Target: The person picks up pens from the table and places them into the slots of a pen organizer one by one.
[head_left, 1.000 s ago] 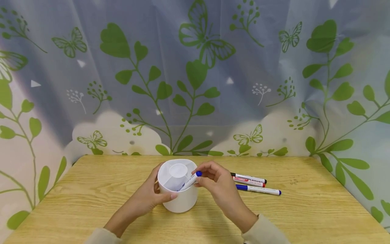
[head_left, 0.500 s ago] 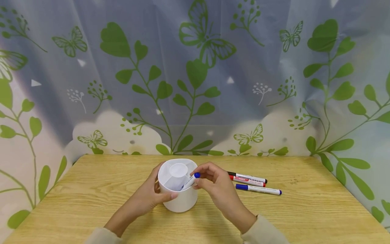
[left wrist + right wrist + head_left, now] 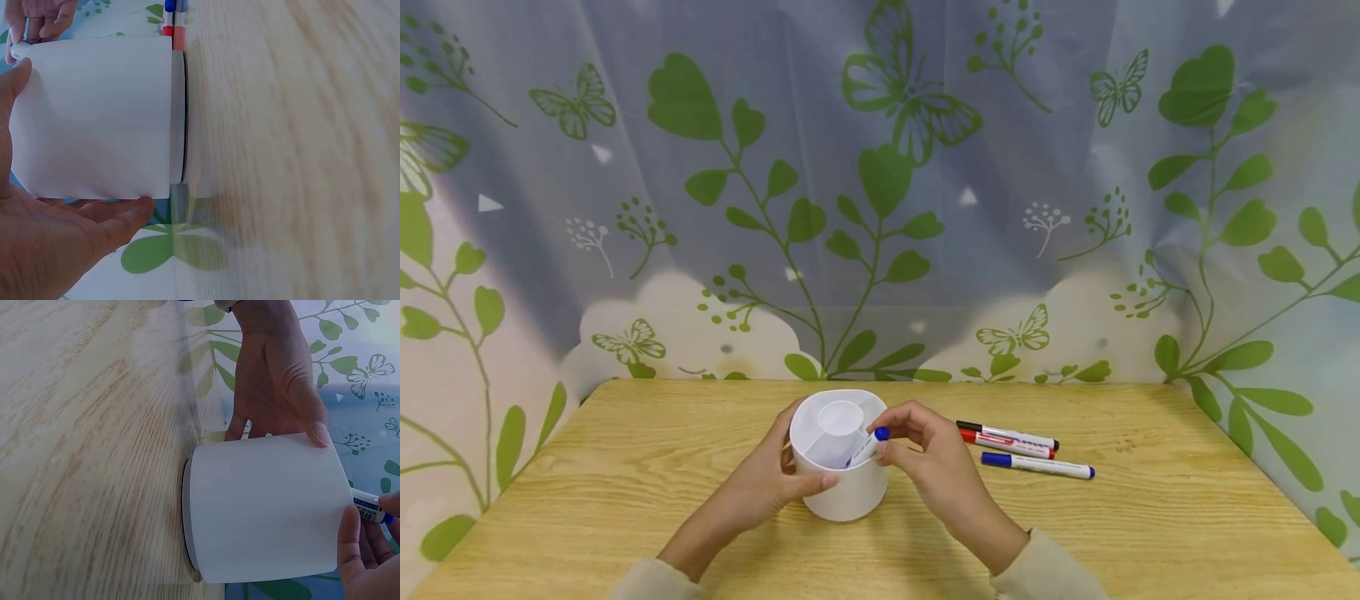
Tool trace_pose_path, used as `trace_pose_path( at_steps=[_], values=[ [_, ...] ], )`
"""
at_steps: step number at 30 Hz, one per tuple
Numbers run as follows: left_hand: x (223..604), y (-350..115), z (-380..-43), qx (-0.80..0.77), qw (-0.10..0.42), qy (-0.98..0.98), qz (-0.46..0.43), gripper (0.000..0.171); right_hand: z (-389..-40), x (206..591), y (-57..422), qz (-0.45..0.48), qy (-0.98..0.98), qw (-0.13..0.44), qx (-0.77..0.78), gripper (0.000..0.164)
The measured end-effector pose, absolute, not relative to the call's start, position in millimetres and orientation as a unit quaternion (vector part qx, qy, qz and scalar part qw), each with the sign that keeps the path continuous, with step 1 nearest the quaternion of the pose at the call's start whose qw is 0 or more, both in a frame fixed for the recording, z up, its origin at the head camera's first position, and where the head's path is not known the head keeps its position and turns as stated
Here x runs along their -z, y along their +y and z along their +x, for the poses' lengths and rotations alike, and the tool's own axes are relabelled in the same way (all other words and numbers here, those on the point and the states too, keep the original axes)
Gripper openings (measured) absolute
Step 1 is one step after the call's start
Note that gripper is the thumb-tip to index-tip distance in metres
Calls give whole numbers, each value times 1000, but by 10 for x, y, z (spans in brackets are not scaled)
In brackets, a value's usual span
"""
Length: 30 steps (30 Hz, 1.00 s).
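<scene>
In the head view, a white round desk organizer [image 3: 844, 497] with divided compartments and a raised middle cup stands upright on the table. My left hand [image 3: 767, 475] holds its left side, thumb across the front and fingers behind. A white marker [image 3: 865, 450] with a blue end leans inside the front right compartment, its lower part hidden by the wall. My right hand [image 3: 936, 467] pinches the marker near that blue end, right at the rim. The right wrist view shows the marker's printed barrel [image 3: 365, 503] sticking out above the rim between finger and thumb.
To the right on the wooden table [image 3: 1187, 517] lie a black marker [image 3: 1018, 437], a red marker [image 3: 992, 442] and a blue marker [image 3: 1048, 467], roughly side by side. A curtain [image 3: 820, 208] printed with leaves and butterflies hangs behind the table's far edge.
My right hand has moved slightly down and left, and the marker has slid a little deeper into the compartment. My left hand and the organizer have stayed in place.
</scene>
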<state>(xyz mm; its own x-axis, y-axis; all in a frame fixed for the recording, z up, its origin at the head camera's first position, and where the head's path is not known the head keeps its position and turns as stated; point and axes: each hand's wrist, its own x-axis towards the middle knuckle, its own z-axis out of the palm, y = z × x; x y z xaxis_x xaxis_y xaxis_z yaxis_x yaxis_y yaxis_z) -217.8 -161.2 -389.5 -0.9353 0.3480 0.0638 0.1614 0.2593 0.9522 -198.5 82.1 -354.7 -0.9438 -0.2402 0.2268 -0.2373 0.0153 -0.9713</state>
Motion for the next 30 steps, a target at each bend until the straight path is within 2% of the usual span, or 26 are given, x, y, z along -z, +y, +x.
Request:
trace_pose_path(
  at_steps=[19,30],
  values=[
    [3891,-1615,-2184,-595,86,780,171,103,-1973,3547,804,-156,739,-16,655,19],
    [3870,-1638,-2179,-590,93,786,160,104,-1974,3471,1004,-153,762,-23,629,26]
  ],
)
